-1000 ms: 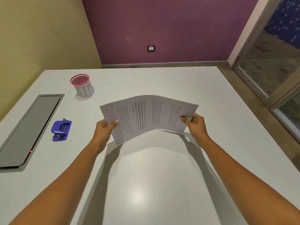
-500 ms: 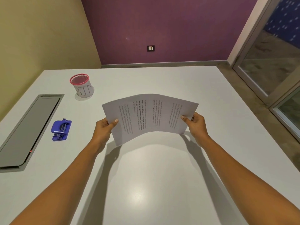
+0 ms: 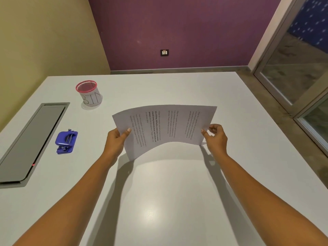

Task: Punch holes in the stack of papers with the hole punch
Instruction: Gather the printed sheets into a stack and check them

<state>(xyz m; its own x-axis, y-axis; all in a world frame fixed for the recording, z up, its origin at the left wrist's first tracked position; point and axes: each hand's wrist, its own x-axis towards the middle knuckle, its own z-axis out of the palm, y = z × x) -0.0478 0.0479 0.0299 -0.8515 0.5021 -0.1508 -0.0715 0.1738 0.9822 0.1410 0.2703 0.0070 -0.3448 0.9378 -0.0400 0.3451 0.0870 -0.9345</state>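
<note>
At mid-frame we have flattened the stack of papers (image 3: 165, 126) slightly, left hand (image 3: 116, 139) and right hand (image 3: 215, 137) still pinching its ends above the desk (image 3: 168, 201), hole punch (image 3: 66, 142) untouched.

Left hand (image 3: 116, 139) and right hand (image 3: 215, 137) pinch the stack of papers (image 3: 165, 128) above the table (image 3: 159, 201), hole punch (image 3: 66, 142) well left.

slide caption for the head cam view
Both hands hold bowed papers above table; blue hole punch waits left.

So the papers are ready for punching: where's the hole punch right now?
The small blue hole punch sits on the white table's left side, between the grey inset panel and the left hand.
</note>
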